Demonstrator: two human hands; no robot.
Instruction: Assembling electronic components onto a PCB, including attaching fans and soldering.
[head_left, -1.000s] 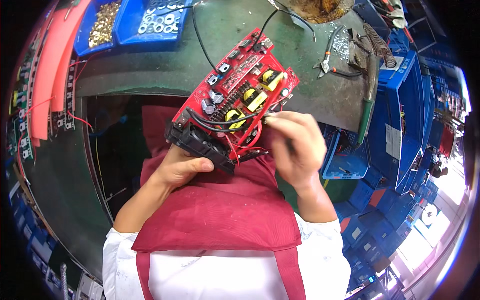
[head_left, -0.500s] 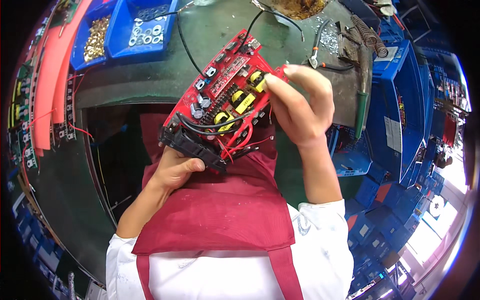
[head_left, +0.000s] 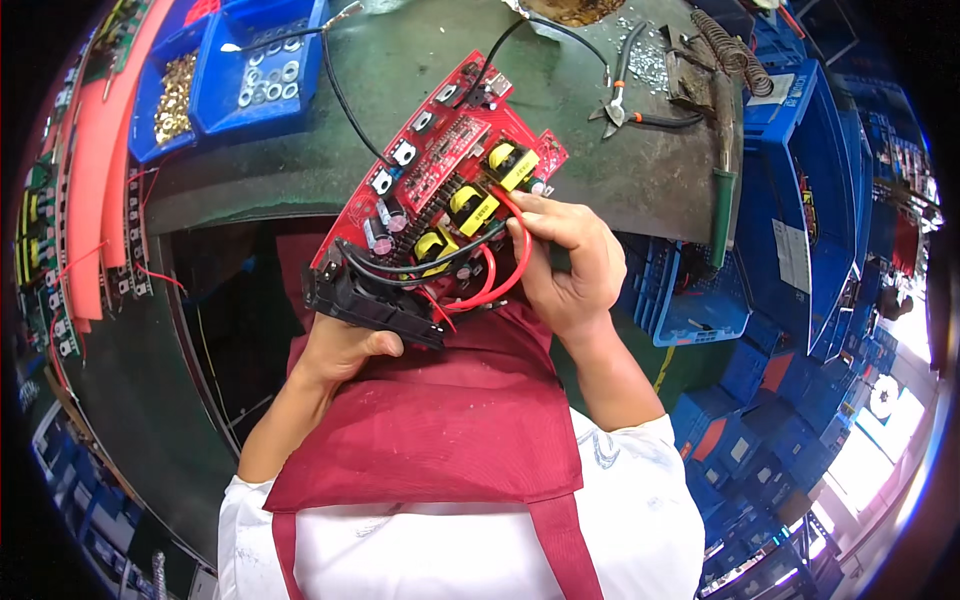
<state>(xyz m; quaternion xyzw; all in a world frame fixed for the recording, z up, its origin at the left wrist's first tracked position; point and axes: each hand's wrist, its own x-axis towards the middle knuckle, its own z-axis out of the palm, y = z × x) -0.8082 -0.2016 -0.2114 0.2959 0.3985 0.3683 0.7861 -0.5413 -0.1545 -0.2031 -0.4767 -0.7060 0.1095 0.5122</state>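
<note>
A red circuit board is held tilted over my apron at the bench's near edge. Three yellow-and-black transformers line its right part. My left hand grips its near end from below, at a black fan-like frame, thumb out on the near side; the other fingers are hidden underneath. At the board's right side my right hand is closed, fingertips pinching a bent red wire beside the transformers. Black wires arch across the near end and run toward those same fingertips.
Blue bins hold brass-coloured parts and washers at the far left. On the bench lie cutting pliers, a coiled spring and a green-handled tool. Red strips and boards line the left; blue crates stand right.
My right hand has come down and nearer from the board's right edge, and now pinches the red wire, which is raised into a loop. The board has shifted slightly left.
</note>
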